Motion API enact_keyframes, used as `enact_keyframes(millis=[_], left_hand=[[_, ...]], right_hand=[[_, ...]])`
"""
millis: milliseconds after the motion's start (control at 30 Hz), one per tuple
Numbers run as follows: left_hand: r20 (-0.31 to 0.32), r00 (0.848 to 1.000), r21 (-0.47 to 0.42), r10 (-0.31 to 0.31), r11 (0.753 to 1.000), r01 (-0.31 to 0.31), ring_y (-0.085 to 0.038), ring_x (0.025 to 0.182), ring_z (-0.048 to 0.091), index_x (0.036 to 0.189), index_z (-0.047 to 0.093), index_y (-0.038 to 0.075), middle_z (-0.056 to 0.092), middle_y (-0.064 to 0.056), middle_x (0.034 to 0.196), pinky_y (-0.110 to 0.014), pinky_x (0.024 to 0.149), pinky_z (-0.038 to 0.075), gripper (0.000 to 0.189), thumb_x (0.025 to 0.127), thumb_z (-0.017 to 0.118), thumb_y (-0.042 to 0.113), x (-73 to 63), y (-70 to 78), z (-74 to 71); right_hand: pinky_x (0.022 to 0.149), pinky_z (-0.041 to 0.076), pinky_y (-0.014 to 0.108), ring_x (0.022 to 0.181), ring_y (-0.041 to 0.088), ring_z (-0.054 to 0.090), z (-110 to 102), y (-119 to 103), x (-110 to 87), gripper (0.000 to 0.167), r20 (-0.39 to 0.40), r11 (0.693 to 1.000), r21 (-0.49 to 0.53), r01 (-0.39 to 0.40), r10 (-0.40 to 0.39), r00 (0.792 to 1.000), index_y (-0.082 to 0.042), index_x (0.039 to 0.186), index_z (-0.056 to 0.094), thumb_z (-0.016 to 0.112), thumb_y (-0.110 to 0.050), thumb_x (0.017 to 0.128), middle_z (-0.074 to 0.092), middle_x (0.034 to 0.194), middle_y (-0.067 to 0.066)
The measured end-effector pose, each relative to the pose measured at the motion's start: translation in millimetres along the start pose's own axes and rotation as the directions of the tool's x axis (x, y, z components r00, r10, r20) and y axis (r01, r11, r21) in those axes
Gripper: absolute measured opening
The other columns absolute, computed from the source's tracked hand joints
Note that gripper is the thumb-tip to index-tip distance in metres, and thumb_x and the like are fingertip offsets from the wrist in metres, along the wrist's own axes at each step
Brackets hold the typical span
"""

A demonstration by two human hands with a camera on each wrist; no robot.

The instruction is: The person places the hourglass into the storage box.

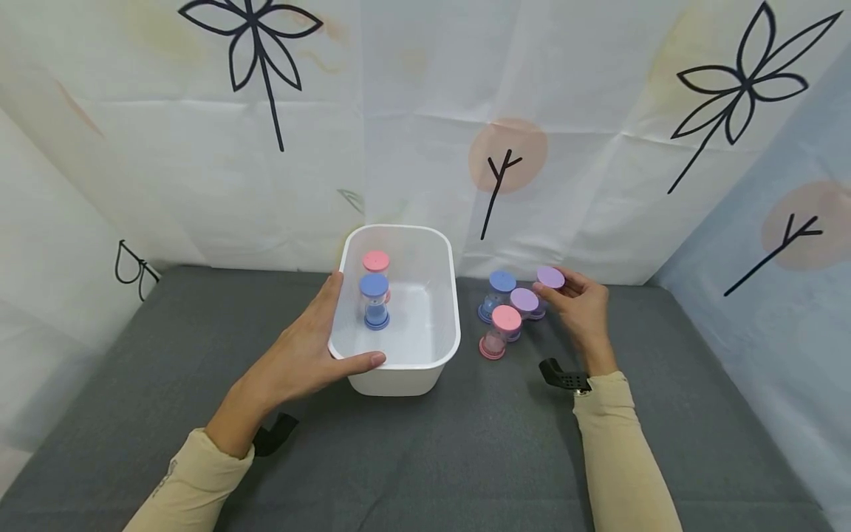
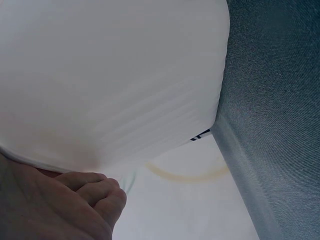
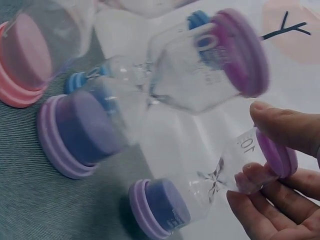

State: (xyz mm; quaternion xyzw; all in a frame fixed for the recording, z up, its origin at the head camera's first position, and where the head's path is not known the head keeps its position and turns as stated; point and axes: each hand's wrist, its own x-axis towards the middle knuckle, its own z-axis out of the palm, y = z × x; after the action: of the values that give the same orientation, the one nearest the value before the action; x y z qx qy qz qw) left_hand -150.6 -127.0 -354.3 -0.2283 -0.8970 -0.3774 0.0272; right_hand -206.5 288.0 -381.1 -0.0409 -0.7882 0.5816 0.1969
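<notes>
My left hand (image 1: 302, 355) grips the near left corner of a white plastic bin (image 1: 405, 380), thumb along the front rim and fingers on the left side. In the left wrist view, fingers (image 2: 100, 192) lie against its outer wall. Inside the bin stand a blue-capped hourglass (image 1: 375, 299) and a pink-capped hourglass (image 1: 376, 261) behind it. My right hand (image 1: 581, 307) pinches a purple-capped hourglass (image 3: 232, 167) by its top, with purple sand in its lower bulb. Beside it are another purple-capped hourglass (image 1: 524, 300), a blue one (image 1: 501, 282) and a pink one (image 1: 505, 321).
A dark grey cloth covers the table (image 1: 412, 458). Behind it hangs a white fabric backdrop (image 1: 412, 162) with printed leaves and trees, close to the bin's far end. Another fabric panel (image 1: 784, 325) borders the right side.
</notes>
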Motion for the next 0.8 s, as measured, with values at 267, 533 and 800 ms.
enact_keyframes(millis=[267, 533, 800], left_hand=[[-0.002, 1.0, -0.001, 0.002, 1.0, -0.002, -0.021, 0.144, 0.031, 0.164, -0.001, 0.024, 0.012, 0.002, 0.168, -0.056, 0.109, 0.036, 0.126, 0.077, 0.079, 0.065, 0.1, -0.3, 0.4], [-0.005, 1.0, 0.002, 0.007, 1.0, -0.007, -0.023, 0.142, 0.034, 0.164, -0.001, 0.023, 0.013, 0.0, 0.168, -0.056, 0.107, 0.039, 0.126, 0.077, 0.079, 0.065, -0.4, -0.4, -0.2], [-0.018, 1.0, -0.009, 0.021, 1.0, -0.022, -0.023, 0.137, 0.04, 0.164, 0.001, 0.025, 0.017, 0.0, 0.166, -0.055, 0.104, 0.042, 0.125, 0.077, 0.08, 0.064, 0.3, -1.3, 0.2]], right_hand=[[0.076, 0.052, 0.015, 0.092, 0.01, 0.066, -12, -25, -3.8, 0.051, -0.084, 0.996, 0.081, -0.04, 0.047, 0.995, 0.007, 0.128, 0.066, 0.085, -0.002, 0.081, 0.069, 0.102, -0.001], [0.078, 0.053, 0.016, 0.095, 0.017, 0.067, -21, -60, -14.0, 0.051, -0.122, 0.98, 0.2, -0.008, 0.033, 0.992, 0.006, 0.126, 0.068, 0.086, 0.002, 0.078, 0.071, 0.102, 0.002], [0.081, 0.053, 0.018, 0.092, 0.016, 0.07, -23, -88, -25.5, 0.046, -0.128, 0.964, 0.25, 0.088, -0.057, 0.99, 0.006, 0.119, 0.072, 0.087, 0.004, 0.076, 0.074, 0.101, 0.005]])
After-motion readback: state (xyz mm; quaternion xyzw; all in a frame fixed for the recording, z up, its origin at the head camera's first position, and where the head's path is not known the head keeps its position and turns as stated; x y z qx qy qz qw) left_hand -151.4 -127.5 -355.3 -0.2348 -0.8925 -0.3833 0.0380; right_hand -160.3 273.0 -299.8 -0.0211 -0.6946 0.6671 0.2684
